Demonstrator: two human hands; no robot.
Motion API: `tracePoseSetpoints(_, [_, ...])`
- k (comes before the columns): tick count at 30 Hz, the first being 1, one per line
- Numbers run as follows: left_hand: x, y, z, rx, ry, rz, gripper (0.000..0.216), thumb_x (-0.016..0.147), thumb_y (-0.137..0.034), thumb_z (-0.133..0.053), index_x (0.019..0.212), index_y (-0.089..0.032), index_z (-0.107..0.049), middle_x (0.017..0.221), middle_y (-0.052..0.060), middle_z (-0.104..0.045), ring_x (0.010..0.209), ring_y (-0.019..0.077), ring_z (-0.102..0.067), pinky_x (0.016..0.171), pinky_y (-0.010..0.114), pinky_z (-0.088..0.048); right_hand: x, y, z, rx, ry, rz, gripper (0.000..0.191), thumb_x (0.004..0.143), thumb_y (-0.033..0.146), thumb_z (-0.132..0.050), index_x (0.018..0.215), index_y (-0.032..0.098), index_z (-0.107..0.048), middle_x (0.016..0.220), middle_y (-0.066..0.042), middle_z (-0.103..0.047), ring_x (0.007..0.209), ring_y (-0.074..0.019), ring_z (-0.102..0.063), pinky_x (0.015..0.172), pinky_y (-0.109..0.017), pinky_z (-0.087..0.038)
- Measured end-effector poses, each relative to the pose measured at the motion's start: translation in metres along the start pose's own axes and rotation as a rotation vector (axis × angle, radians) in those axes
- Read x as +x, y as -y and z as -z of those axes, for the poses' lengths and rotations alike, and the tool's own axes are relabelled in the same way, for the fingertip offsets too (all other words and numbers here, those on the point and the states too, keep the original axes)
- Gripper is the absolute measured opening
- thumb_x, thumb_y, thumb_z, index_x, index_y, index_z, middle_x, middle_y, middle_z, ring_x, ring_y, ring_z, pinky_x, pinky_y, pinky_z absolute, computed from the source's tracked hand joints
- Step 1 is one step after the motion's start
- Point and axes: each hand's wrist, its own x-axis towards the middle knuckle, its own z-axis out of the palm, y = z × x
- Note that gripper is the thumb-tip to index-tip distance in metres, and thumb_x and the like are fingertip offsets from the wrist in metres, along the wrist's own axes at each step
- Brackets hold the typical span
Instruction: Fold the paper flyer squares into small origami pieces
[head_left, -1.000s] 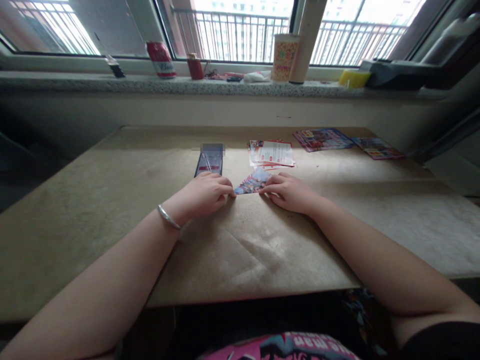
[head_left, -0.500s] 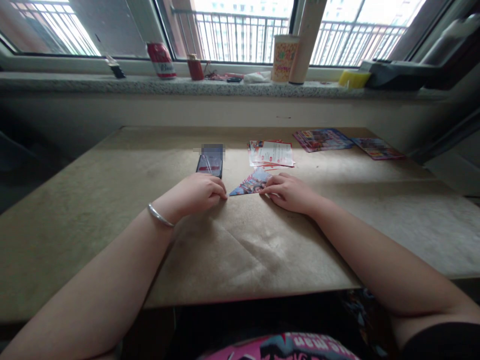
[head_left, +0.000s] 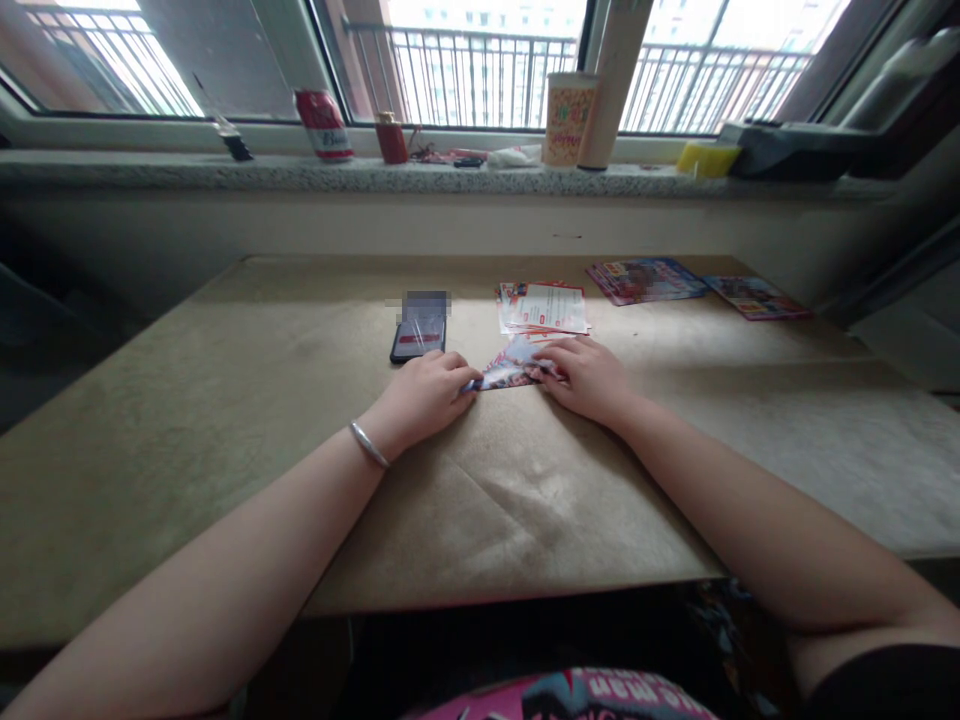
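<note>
A colourful printed sheet of paper (head_left: 510,372), folded into a triangle, lies on the table between my hands. At its left corner, my left hand (head_left: 435,392) has its fingers closed, with the corner under or between the fingertips. My right hand (head_left: 591,380) rests at the other side, its fingers bent over the sheet and hiding that end. A silver bangle (head_left: 369,444) circles my left wrist. Just beyond my left hand lies a phone (head_left: 422,338).
A pile of printed sheets (head_left: 551,306) lies just beyond the folded paper. Farther right are colourful leaflets (head_left: 646,280) and another stack (head_left: 757,298). On the windowsill (head_left: 450,178) stand a red can (head_left: 324,125), a red bottle (head_left: 391,138) and a patterned cup (head_left: 568,120).
My left hand has moved right onto the paper's left corner, uncovering more of the phone. The fingers of my right hand have shifted slightly over the sheet.
</note>
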Motion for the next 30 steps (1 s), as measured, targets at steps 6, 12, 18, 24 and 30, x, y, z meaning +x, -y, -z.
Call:
tracePoseSetpoints(6, [0.001, -0.001, -0.003, -0.028, -0.022, 0.082, 0.034, 0.091, -0.034, -0.052, 0.117, -0.018, -0.065, 0.108, 0.010, -0.066, 0.096, 0.0242, -0.058, 0.088, 0.038, -0.048, -0.001, -0.011, -0.004, 0.033, 0.053, -0.110, 0.050, 0.082, 0.036, -0.062, 0.128, 0.017, -0.058, 0.126, -0.012, -0.064, 0.117, -0.0294, -0.055, 0.101, -0.045, -0.044])
tracePoseSetpoints(12, [0.001, 0.000, -0.008, -0.033, -0.048, 0.063, 0.035, 0.091, -0.036, -0.053, 0.119, -0.019, -0.064, 0.107, 0.009, -0.065, 0.095, 0.0227, -0.057, 0.087, 0.036, -0.047, 0.000, -0.011, -0.010, 0.057, 0.008, -0.158, 0.053, 0.080, 0.036, -0.064, 0.128, 0.016, -0.058, 0.124, -0.015, -0.064, 0.115, -0.0322, -0.057, 0.098, -0.048, -0.046])
tracePoseSetpoints(18, [0.002, -0.001, -0.006, -0.089, -0.045, 0.125, 0.052, 0.089, -0.035, -0.055, 0.138, -0.018, -0.049, 0.114, 0.010, -0.065, 0.101, 0.0252, -0.058, 0.090, 0.038, -0.047, 0.001, -0.010, -0.008, 0.239, -0.062, -0.059, 0.063, 0.077, 0.022, -0.064, 0.138, 0.021, -0.048, 0.129, -0.012, -0.061, 0.120, -0.0266, -0.055, 0.103, -0.046, -0.044])
tracePoseSetpoints(24, [0.002, -0.001, -0.007, -0.159, -0.082, 0.127, 0.048, 0.088, -0.034, -0.055, 0.134, -0.019, -0.051, 0.117, 0.010, -0.064, 0.104, 0.0242, -0.060, 0.092, 0.038, -0.048, 0.002, -0.004, -0.001, 0.202, -0.069, -0.012, 0.063, 0.078, 0.019, -0.062, 0.138, 0.026, -0.047, 0.135, -0.010, -0.057, 0.126, -0.0277, -0.051, 0.106, -0.049, -0.042])
tracePoseSetpoints(30, [0.002, 0.001, -0.008, -0.220, -0.145, 0.092, 0.028, 0.086, -0.027, -0.057, 0.111, -0.018, -0.062, 0.112, 0.010, -0.063, 0.099, 0.0222, -0.061, 0.091, 0.037, -0.050, 0.000, -0.006, -0.004, 0.185, -0.084, -0.020, 0.061, 0.078, 0.022, -0.063, 0.137, 0.024, -0.048, 0.133, -0.010, -0.059, 0.124, -0.0282, -0.052, 0.105, -0.048, -0.042])
